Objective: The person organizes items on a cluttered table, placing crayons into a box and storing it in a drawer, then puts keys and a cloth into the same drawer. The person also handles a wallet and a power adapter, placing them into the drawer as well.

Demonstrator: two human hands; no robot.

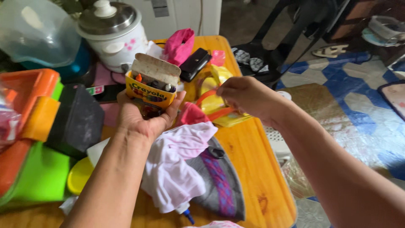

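My left hand [139,118] holds a yellow crayon box [149,90] upright, its flap open and several crayon tips showing at the top. My right hand [249,97] is to the right of the box, fingers pinched on an orange strap [206,96] of a yellow bag [219,84] that lies on the wooden table [261,169]. Below the hands lie a pink-and-white cloth [177,160] and a grey pouch with a purple patterned band [219,177].
A white rice cooker [112,33], a clear bowl [38,31], a pink pouch [179,44] and a black case [195,63] stand at the back. Orange and green plastic containers [29,139] and a black block [78,120] fill the left. The table edge runs along the right, above a blue patterned floor [358,97].
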